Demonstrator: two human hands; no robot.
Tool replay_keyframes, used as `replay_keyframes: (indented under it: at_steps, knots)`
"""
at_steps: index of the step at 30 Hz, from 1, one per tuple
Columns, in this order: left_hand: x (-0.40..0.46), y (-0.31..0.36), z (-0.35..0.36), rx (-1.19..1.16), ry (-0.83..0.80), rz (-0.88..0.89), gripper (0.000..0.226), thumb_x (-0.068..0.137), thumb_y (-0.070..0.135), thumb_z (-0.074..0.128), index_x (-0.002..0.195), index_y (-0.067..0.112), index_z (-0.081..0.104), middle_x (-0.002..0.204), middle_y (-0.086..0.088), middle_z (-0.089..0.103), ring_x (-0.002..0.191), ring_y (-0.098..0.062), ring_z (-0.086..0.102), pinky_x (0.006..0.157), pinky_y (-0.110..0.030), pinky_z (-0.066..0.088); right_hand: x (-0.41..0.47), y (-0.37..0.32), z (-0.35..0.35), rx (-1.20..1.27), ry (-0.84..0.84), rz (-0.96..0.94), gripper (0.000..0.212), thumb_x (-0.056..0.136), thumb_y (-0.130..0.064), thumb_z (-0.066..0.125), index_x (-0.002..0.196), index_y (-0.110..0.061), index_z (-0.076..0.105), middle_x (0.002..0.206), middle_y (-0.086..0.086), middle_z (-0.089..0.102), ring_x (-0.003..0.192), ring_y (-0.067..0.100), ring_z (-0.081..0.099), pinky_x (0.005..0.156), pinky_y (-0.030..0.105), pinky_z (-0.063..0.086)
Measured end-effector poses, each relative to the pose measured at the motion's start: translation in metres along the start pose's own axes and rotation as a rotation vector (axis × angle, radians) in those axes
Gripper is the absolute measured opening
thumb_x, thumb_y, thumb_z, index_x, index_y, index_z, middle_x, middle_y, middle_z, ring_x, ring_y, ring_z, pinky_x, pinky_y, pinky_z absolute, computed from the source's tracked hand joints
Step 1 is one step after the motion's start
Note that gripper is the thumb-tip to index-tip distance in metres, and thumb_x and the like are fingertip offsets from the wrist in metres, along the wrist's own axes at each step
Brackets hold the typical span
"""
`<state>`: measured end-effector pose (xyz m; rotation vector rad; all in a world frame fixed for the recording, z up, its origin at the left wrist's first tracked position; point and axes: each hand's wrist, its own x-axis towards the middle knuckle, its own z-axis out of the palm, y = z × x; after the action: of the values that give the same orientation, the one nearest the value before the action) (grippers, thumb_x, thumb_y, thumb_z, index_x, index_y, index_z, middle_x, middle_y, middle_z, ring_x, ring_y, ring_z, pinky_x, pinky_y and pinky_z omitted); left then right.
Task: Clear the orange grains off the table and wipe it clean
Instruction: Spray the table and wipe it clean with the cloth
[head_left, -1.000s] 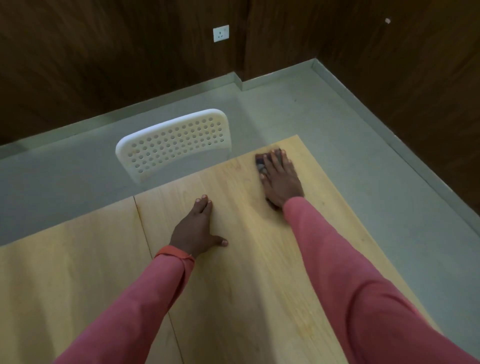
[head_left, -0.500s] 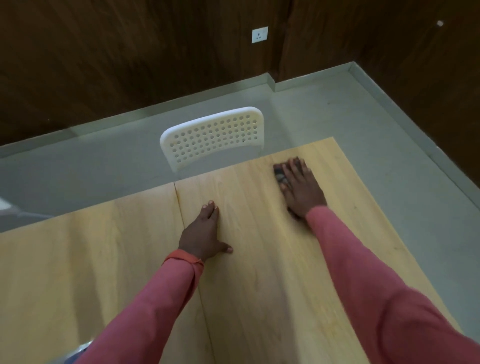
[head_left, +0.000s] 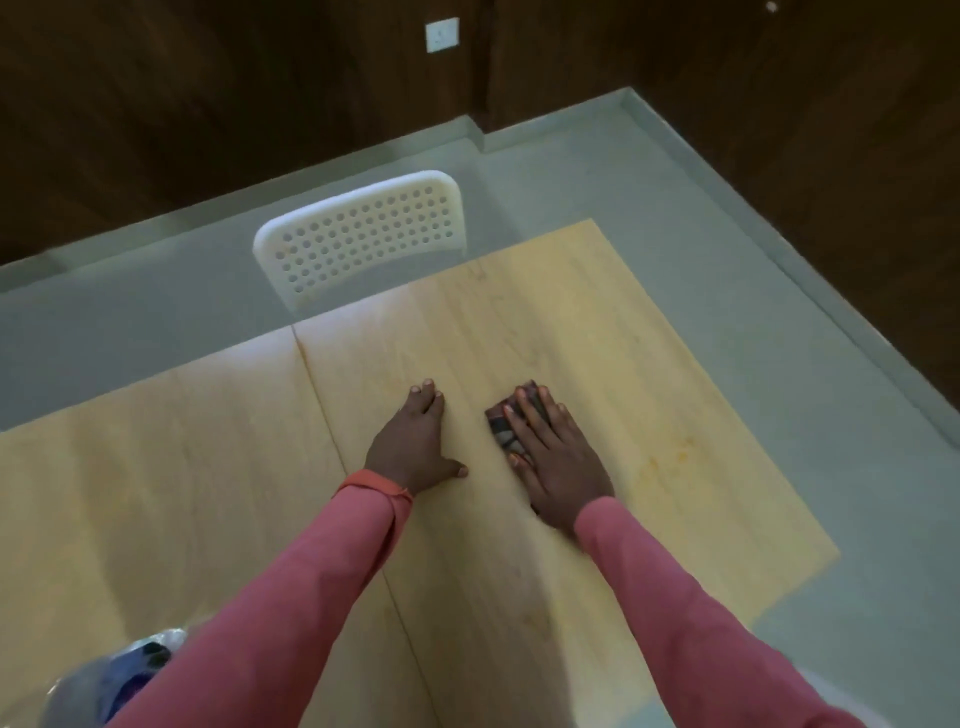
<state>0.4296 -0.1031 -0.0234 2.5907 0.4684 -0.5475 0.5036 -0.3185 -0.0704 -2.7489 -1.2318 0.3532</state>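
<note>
Both hands lie flat, right hand (head_left: 561, 462) pressing a cloth (head_left: 501, 418) on the table (head_left: 649, 364), left hand (head_left: 415, 441) bare; wiping may miss the orange smear (head_left: 670, 457).

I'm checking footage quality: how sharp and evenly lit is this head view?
Head view: dim, soft overall; hands and cloth fairly clear, bottom-left bag blurred; arm shadows darken the table; wide-angle bends the floor edges.

Right hand (head_left: 558, 460) flat on cloth (head_left: 501, 421); left hand (head_left: 415, 447) flat on table (head_left: 597, 322).
</note>
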Motion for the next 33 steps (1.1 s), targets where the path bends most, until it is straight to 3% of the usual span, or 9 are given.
replay_keyframes:
  at_steps: [9, 16, 20, 22, 25, 27, 30, 33]
  knots:
    - [-0.009, 0.078, 0.039, 0.08, -0.098, 0.195, 0.112, 0.075, 0.044, 0.078, 0.154, 0.008, 0.008, 0.163, -0.004, -0.006, 0.15, -0.02, -0.002, 0.12, -0.034, 0.017, -0.161, 0.052, 0.018, 0.101, 0.08, 0.532, 0.064, 0.102, -0.047, 0.022, 0.16, -0.024, 0.01, 0.168, -0.003, -0.002, 0.155, 0.018, -0.012, 0.125, 0.038, 0.001]
    - [0.005, 0.09, 0.04, 0.17, -0.185, 0.234, 0.113, 0.075, 0.037, 0.08, 0.154, 0.007, 0.005, 0.162, -0.005, -0.009, 0.15, -0.021, -0.002, 0.12, -0.035, 0.018, -0.126, 0.131, 0.003, 0.093, 0.104, 0.783, 0.072, 0.097, -0.053, 0.008, 0.161, -0.021, 0.009, 0.169, 0.003, 0.0, 0.154, 0.02, -0.013, 0.126, 0.038, -0.002]
    - [0.009, 0.093, 0.042, 0.217, -0.195, 0.226, 0.114, 0.076, 0.036, 0.08, 0.154, 0.004, 0.004, 0.162, -0.008, -0.011, 0.15, -0.025, -0.003, 0.12, -0.038, 0.019, -0.071, 0.136, -0.02, 0.085, 0.107, 0.714, 0.064, 0.105, -0.046, 0.026, 0.161, -0.021, 0.009, 0.169, 0.002, 0.001, 0.155, 0.024, -0.011, 0.125, 0.038, -0.004]
    - [0.01, 0.094, 0.041, 0.228, -0.209, 0.236, 0.114, 0.075, 0.037, 0.08, 0.154, 0.004, 0.005, 0.162, -0.008, -0.011, 0.15, -0.025, -0.002, 0.12, -0.039, 0.02, -0.062, 0.11, -0.018, 0.11, 0.079, 0.603, 0.063, 0.105, -0.045, 0.025, 0.161, -0.022, 0.006, 0.169, 0.002, -0.003, 0.154, 0.024, -0.013, 0.125, 0.039, -0.004]
    - [0.008, 0.094, 0.04, 0.22, -0.215, 0.238, 0.113, 0.075, 0.038, 0.08, 0.154, 0.004, 0.006, 0.162, -0.008, -0.01, 0.15, -0.026, -0.001, 0.12, -0.039, 0.021, -0.097, 0.047, 0.006, 0.056, 0.05, 0.384, 0.062, 0.105, -0.045, 0.019, 0.161, -0.021, 0.009, 0.168, 0.002, -0.001, 0.155, 0.024, -0.011, 0.126, 0.042, 0.002]
    - [0.007, 0.094, 0.04, 0.213, -0.201, 0.236, 0.113, 0.075, 0.037, 0.08, 0.154, 0.005, 0.006, 0.162, -0.007, -0.01, 0.15, -0.025, -0.001, 0.12, -0.038, 0.02, -0.141, 0.031, 0.018, 0.067, 0.075, 0.305, 0.061, 0.105, -0.044, 0.026, 0.161, -0.021, 0.016, 0.168, 0.001, 0.005, 0.156, 0.023, -0.003, 0.126, 0.039, 0.004]
    - [0.006, 0.093, 0.042, 0.2, -0.188, 0.238, 0.113, 0.075, 0.036, 0.081, 0.154, 0.005, 0.006, 0.162, -0.007, -0.009, 0.15, -0.025, -0.001, 0.119, -0.038, 0.021, -0.191, 0.074, 0.022, 0.088, 0.117, 0.496, 0.062, 0.103, -0.044, 0.028, 0.16, -0.022, 0.019, 0.168, 0.0, 0.006, 0.155, 0.021, -0.005, 0.126, 0.041, 0.009]
    - [0.009, 0.091, 0.043, 0.201, -0.183, 0.24, 0.113, 0.075, 0.037, 0.081, 0.154, 0.005, 0.006, 0.162, -0.007, -0.009, 0.15, -0.025, -0.001, 0.119, -0.039, 0.022, -0.18, 0.138, 0.004, 0.065, 0.099, 0.781, 0.066, 0.101, -0.049, 0.017, 0.161, -0.022, 0.011, 0.168, 0.002, 0.002, 0.154, 0.019, -0.013, 0.126, 0.038, 0.0]
